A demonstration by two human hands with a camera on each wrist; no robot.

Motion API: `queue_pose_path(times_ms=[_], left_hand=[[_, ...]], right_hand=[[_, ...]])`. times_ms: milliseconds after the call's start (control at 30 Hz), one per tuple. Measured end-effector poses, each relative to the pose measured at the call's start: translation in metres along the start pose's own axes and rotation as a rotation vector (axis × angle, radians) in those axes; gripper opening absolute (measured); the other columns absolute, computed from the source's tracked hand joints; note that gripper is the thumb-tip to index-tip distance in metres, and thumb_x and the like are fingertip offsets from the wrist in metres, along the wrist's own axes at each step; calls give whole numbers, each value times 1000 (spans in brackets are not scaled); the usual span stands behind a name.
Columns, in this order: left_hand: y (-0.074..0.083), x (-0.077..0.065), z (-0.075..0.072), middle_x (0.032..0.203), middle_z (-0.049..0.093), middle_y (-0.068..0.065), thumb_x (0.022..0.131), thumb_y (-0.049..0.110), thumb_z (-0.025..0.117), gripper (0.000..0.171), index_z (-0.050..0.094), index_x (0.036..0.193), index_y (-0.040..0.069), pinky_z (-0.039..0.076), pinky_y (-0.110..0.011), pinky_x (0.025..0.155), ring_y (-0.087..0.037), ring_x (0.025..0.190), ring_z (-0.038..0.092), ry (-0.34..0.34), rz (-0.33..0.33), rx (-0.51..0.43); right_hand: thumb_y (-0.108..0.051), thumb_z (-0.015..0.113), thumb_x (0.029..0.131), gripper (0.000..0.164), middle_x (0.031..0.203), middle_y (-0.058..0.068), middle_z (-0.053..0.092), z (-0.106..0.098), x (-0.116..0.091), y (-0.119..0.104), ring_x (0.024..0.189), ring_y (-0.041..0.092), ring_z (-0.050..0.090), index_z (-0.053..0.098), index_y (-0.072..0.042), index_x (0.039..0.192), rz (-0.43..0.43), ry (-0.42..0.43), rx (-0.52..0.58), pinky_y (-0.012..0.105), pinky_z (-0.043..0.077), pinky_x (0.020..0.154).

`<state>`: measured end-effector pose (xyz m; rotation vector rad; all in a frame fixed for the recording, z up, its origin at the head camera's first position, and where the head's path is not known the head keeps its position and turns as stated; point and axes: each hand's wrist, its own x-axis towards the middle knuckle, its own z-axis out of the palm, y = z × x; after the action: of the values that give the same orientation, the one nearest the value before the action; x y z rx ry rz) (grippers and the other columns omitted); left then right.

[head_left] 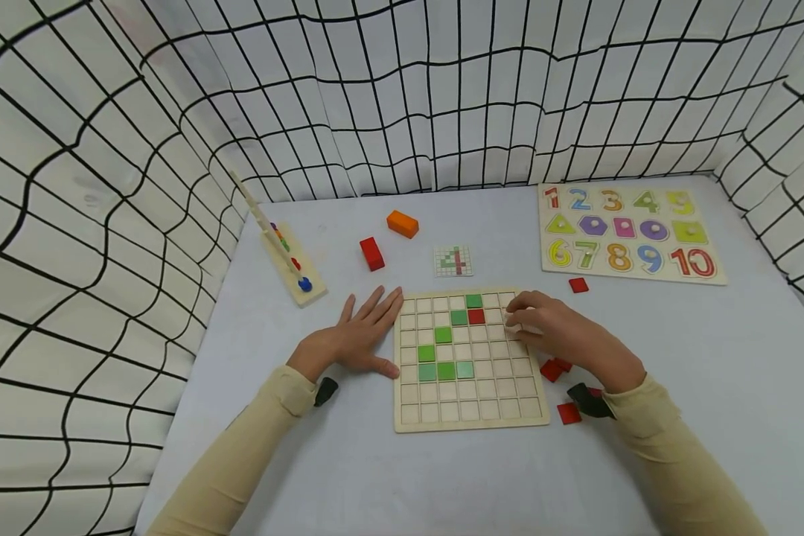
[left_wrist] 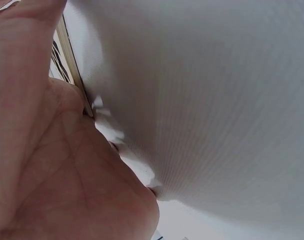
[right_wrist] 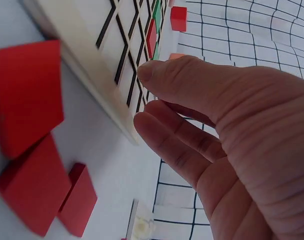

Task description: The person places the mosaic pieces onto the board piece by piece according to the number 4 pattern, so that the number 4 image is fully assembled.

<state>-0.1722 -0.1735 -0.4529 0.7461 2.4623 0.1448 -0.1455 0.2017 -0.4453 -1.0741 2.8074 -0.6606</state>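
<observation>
From afar I watch the left hand (head_left: 353, 344), fingers spread, touch the grid board (head_left: 450, 412); the right hand (head_left: 566, 335), fingers parted, hovers over its edge.

White table (head_left: 348, 484) walled in by black netting (head_left: 431, 63).
The netting forms a loose, wavy grid along the table's far edge and up its left and right sides, with a white backing (head_left: 508, 26) behind it, faintly creased in places. Close up, the table's pale surface shows fine lines; the light over it is soft and diffuse.
</observation>
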Motion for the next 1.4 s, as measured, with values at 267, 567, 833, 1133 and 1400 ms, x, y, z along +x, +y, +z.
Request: queue_pose_path(times_ms=[267,567,833,1133,1400], left_hand=[[-2,2,3,182,-18,-1,90,71,74,131,-11,172,15,-12,-71,130,-33,168,-21,-1,0,11],[-3,2,2,182,-18,-2,90,71,73,131,-12,172,15,-12,-72,130,-34,168,-22,-2,2,16],[-1,1,1,182,-17,-2,90,69,74,131,-12,172,14,-12,-72,130,-34,168,-21,-3,1,9],[-5,2,2,182,-19,-2,90,69,74,130,-11,172,13,-14,-71,129,-33,168,-23,-5,17,-28],[-4,1,2,182,-19,-2,90,69,74,131,-11,172,13,-14,-71,129,-33,168,-23,-4,14,-27]], right_hand=[[-1,87,87,24,120,16,71,-2,-25,10,109,32,70,82,-3,110,50,9,20,42,65,88],[-5,92,81,19,104,9,69,-11,-49,14,102,26,61,82,-8,98,204,46,-45,45,63,84],[-1,86,85,16,95,4,67,-10,-48,15,89,17,60,80,-7,99,285,-45,21,36,63,77],[-3,84,87,17,99,2,68,-14,-41,11,91,16,61,79,-11,100,202,-46,49,35,63,78],[1,82,87,19,103,2,67,-17,-31,6,97,19,61,80,-13,100,121,-30,49,34,63,79]])
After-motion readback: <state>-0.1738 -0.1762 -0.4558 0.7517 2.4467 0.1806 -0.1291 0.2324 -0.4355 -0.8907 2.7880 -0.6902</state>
